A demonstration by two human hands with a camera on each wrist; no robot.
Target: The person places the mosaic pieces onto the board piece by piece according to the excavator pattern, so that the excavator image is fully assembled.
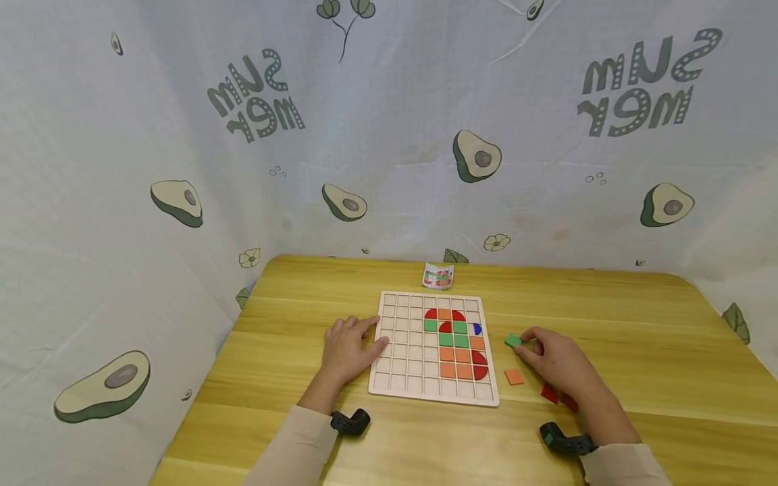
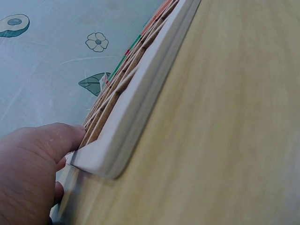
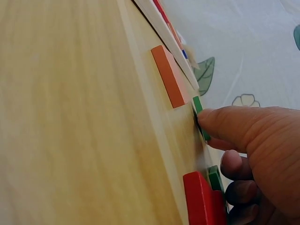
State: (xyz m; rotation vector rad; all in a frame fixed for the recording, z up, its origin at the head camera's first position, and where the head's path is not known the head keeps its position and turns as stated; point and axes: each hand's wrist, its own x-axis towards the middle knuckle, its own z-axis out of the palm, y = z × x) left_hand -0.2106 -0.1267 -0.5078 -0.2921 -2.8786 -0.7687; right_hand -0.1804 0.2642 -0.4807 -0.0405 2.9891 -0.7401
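Between thumb and fingertips my right hand (image 1: 559, 361) pinches a green square tile (image 1: 513, 340), just right of the board. In the right wrist view this green tile (image 3: 202, 123) is tipped up off the table at one side. My left hand (image 1: 349, 347) rests at the left edge of the wooden grid board (image 1: 434, 399), its thumb and index finger touching the rim. The board's right part bears orange squares (image 1: 464, 371), green squares (image 1: 461, 341), red curved pieces (image 1: 479, 371) and a blue curved piece (image 1: 477, 329).
A loose orange square (image 1: 514, 376) lies between the board and my right hand. Two red pieces (image 1: 550, 393) lie beneath the right wrist, with another green piece (image 3: 214, 177) beside them. Behind the board stands a small curled pattern card (image 1: 437, 277). A printed curtain (image 1: 389, 135) surrounds the table.
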